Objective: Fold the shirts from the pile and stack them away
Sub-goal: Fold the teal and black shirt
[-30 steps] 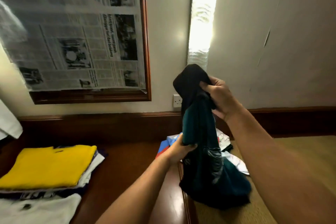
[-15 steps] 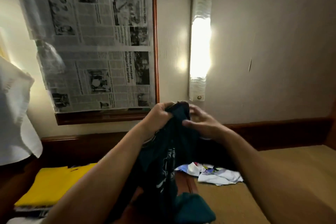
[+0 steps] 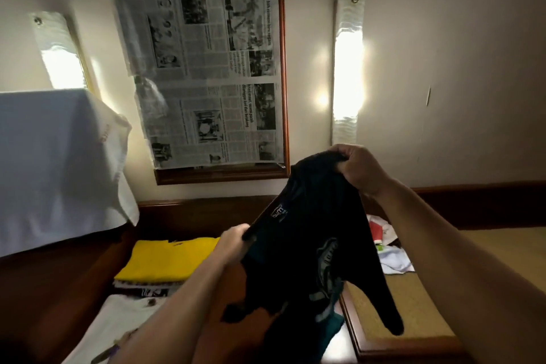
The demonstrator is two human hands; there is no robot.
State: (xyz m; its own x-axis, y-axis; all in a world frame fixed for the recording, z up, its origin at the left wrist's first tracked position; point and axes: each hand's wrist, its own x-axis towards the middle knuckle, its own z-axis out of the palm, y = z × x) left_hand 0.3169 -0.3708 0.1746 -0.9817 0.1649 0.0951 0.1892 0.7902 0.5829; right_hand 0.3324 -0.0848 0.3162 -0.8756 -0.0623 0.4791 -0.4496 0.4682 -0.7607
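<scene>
Your right hand [image 3: 359, 167] pinches the dark shirt [image 3: 313, 245] high by its top edge, and your left hand [image 3: 235, 241] grips a lower edge; it hangs above the wooden surface [image 3: 206, 346]. Find both shoulders and shake it flat. Half a second ago both hands bunched it together; now they have spread apart.

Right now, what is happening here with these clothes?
A person is holding up a dark black-and-teal shirt with both hands. The right hand grips its top edge high near the wall, and the left hand grips it lower, at the side. The shirt hangs unfolded over the wooden surface. To the left lies a stack of folded shirts with a yellow folded shirt on top. Behind the right arm, a small pile of crumpled light clothes is waiting.
</scene>
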